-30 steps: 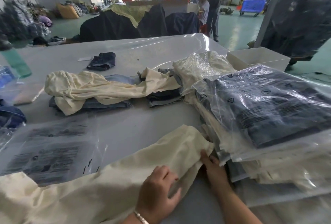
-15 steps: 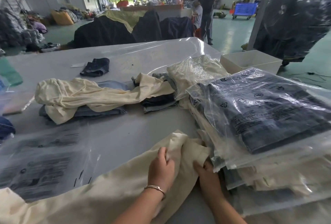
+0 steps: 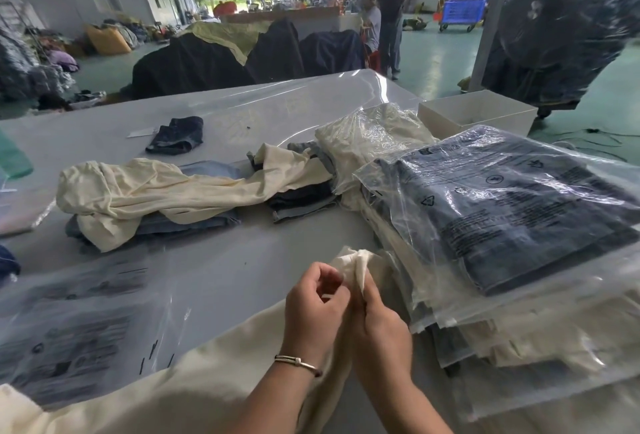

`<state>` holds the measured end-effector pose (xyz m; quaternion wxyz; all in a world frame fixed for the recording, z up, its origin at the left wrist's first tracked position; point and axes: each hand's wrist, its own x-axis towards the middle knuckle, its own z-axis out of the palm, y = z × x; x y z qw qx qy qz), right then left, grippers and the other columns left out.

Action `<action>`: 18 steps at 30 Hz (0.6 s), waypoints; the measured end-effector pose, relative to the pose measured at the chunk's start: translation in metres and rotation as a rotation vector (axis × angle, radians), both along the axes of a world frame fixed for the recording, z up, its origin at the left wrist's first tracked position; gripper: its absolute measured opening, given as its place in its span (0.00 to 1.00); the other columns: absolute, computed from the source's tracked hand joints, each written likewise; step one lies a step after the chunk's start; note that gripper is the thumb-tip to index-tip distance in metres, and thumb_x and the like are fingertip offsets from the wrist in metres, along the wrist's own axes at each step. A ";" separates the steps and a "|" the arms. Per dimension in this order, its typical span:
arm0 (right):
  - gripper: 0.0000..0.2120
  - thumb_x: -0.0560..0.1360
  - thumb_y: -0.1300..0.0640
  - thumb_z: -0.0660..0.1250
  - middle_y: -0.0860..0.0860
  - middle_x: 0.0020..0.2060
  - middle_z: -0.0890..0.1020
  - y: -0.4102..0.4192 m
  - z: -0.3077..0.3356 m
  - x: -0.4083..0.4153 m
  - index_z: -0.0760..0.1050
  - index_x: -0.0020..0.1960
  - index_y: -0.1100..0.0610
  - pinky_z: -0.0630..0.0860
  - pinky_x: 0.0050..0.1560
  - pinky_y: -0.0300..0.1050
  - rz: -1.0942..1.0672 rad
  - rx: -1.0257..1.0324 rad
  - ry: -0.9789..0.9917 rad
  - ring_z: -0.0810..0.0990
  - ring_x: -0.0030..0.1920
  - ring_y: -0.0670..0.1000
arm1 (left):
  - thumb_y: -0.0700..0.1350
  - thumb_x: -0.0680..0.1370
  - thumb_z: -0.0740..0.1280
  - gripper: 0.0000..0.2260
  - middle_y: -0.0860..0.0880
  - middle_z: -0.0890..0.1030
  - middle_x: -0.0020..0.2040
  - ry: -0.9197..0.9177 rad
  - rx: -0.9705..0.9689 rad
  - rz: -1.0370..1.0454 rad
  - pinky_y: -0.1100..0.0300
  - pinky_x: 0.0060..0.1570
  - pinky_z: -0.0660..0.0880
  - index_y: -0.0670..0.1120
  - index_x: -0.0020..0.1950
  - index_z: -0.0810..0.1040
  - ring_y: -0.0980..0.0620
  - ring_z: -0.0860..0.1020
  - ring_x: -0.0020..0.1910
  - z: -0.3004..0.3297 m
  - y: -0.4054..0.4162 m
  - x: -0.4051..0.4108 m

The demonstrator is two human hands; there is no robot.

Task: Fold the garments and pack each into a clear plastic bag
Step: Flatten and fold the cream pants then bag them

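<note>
Hands had changed their work within one second. Before, the left hand lay flat on the cream garment and the right hand only touched its far end. Half a second before, both were gathering the cloth near the pile. At this moment both hands were close together, touching each other, with fingers curled and pinching the bunched end of the cream garment, which was lifted a little above the table. The rest of the garment lay across the near edge of the table toward the left. I judged that the person was finding a hem or a corner to make the first fold, so folding of this piece was only beginning and packing had not yet come.

As for the containers: an empty plastic bag with black print lay flat on the table at the left, just beyond the garment, probably waiting for it. At the right stood a stack of filled bags; the top one held a dark folded garment, and the lower ones seemed to hold cream cloth. Behind the stack was a white box; what lay inside it, I could not tell.
</note>
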<state>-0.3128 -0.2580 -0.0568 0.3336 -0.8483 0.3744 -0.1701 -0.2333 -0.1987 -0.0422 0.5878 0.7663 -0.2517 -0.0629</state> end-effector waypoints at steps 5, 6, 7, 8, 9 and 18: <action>0.33 0.81 0.48 0.50 0.52 0.48 0.83 0.013 0.008 -0.003 0.25 0.71 0.40 0.63 0.37 0.45 0.082 -0.128 0.091 0.81 0.46 0.56 | 0.39 0.68 0.71 0.18 0.52 0.83 0.37 0.284 -0.145 0.002 0.61 0.41 0.79 0.53 0.56 0.77 0.56 0.80 0.36 0.003 0.013 -0.003; 0.33 0.81 0.48 0.49 0.52 0.47 0.83 0.014 0.008 -0.003 0.24 0.70 0.42 0.62 0.37 0.45 0.095 -0.151 0.101 0.81 0.45 0.56 | 0.37 0.70 0.72 0.17 0.52 0.83 0.36 0.315 -0.157 0.010 0.57 0.43 0.80 0.51 0.57 0.79 0.54 0.80 0.37 0.003 0.014 -0.003; 0.32 0.81 0.47 0.48 0.51 0.47 0.83 0.015 0.009 -0.003 0.25 0.70 0.42 0.62 0.37 0.45 0.107 -0.168 0.110 0.81 0.46 0.55 | 0.35 0.72 0.71 0.14 0.51 0.84 0.37 0.338 -0.173 0.015 0.55 0.44 0.81 0.49 0.55 0.81 0.51 0.81 0.38 0.004 0.016 -0.003; 0.31 0.82 0.46 0.47 0.51 0.45 0.82 0.016 0.010 -0.003 0.26 0.71 0.40 0.62 0.37 0.45 0.120 -0.182 0.116 0.80 0.46 0.55 | 0.35 0.73 0.71 0.12 0.49 0.85 0.38 0.345 -0.183 0.020 0.54 0.43 0.81 0.49 0.52 0.82 0.48 0.83 0.40 0.005 0.017 -0.003; 0.30 0.82 0.45 0.47 0.49 0.43 0.79 0.017 0.010 -0.004 0.27 0.72 0.38 0.62 0.37 0.44 0.132 -0.190 0.112 0.80 0.46 0.54 | 0.37 0.74 0.71 0.09 0.47 0.85 0.40 0.345 -0.202 0.026 0.55 0.41 0.81 0.50 0.50 0.83 0.46 0.84 0.41 0.006 0.020 -0.004; 0.29 0.68 0.49 0.61 0.43 0.47 0.83 0.021 0.011 -0.011 0.71 0.69 0.42 0.74 0.44 0.38 0.270 0.395 -0.408 0.79 0.46 0.41 | 0.44 0.69 0.77 0.10 0.55 0.79 0.32 0.051 -0.109 0.173 0.65 0.32 0.72 0.50 0.39 0.75 0.58 0.74 0.29 0.015 0.034 -0.010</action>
